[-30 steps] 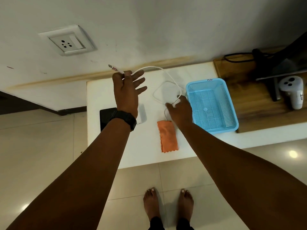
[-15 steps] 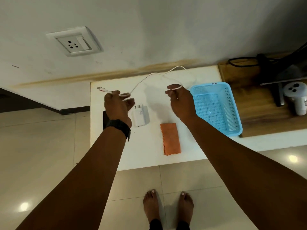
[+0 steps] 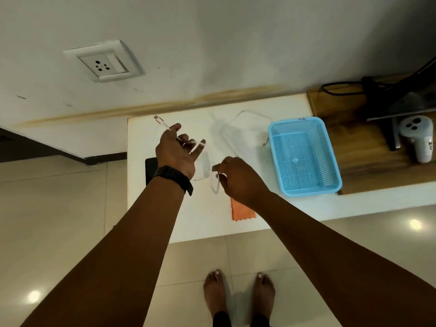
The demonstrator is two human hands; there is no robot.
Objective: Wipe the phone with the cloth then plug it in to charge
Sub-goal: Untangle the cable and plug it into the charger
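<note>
Phone (image 3: 151, 169) lies flat on the white table (image 3: 271, 215), at its left edge, mostly hidden behind left wrist. One blue basket (image 3: 304, 156) right of centre; holds nothing visible. One orange cloth (image 3: 241, 211) near the front edge, partly under right forearm. One white cable (image 3: 245, 123), blurred, loops above the table beside the basket. Left hand (image 3: 175, 149) pinches the cable near its plug end, other fingers spread. Right hand (image 3: 238, 179) closed on another stretch of cable. Half a second ago both hands held the cable taut and higher; now right hand is lower, slack loop formed. Charger (image 3: 204, 166) partly hidden behind left hand. One wall socket (image 3: 103, 62).
</note>
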